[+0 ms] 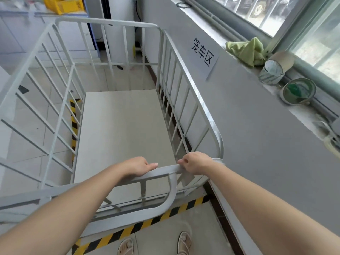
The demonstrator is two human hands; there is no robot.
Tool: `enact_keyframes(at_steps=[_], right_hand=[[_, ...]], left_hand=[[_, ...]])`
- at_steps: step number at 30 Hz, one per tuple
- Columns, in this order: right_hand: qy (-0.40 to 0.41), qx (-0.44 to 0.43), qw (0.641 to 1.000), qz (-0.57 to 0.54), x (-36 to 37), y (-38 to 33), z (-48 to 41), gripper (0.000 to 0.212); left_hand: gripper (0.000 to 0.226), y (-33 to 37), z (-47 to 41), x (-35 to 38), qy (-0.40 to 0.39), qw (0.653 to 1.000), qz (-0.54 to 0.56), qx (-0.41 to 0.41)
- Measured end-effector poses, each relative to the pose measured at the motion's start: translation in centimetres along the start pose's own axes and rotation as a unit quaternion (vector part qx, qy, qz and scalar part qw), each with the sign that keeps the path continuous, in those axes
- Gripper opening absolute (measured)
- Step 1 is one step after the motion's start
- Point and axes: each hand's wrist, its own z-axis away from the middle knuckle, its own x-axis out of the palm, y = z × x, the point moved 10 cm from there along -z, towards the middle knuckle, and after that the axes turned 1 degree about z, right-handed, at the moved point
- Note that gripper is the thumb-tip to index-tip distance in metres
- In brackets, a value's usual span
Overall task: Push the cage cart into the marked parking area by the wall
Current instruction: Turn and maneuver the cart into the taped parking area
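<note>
The white metal cage cart (191,92) stands right in front of me, its right side close along the grey wall (257,144). Nothing lies on its pale floor panel (123,133). My left hand (139,166) rests over the near top rail, fingers curled on it. My right hand (196,162) grips the same rail near the right corner. Yellow-and-black hazard tape (147,223) runs on the floor under the cart's near end, and another strip (74,122) runs along its left side. A paper sign (204,52) is stuck on the wall beside the cart.
On the window ledge to the right lie a green cloth (246,50) and tape rolls (298,91). A yellow bin (64,4) sits on a counter beyond the cart. Tiled floor (27,144) spreads to the left. My feet (184,243) stand just behind the tape.
</note>
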Motion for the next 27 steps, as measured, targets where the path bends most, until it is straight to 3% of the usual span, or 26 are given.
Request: enact_keyframes(at_steps=[7, 12, 17, 27], right_hand=[[-0.058, -0.109, 0.992, 0.009, -0.4, 2.4, -0.7, 0.037], [-0.086, -0.146, 0.986, 0.000, -0.2, 3.1, -1.2, 0.035], [-0.111, -0.123, 0.986, 0.022, 0.9, 5.4, -2.3, 0.044], [-0.158, -0.106, 0.982, 0.006, 2.0, 5.3, -2.6, 0.048]], left_hand=[[0.066, 2.6, -1.0, 1.6, 0.031, 0.996, 0.067, -0.039], [0.055, 3.0, -0.4, 2.0, 0.094, 0.993, 0.036, -0.053], [0.048, 3.2, 0.2, 1.8, 0.124, 0.990, -0.019, -0.071], [0.051, 2.7, 0.0, 1.8, 0.106, 0.992, -0.016, -0.063]])
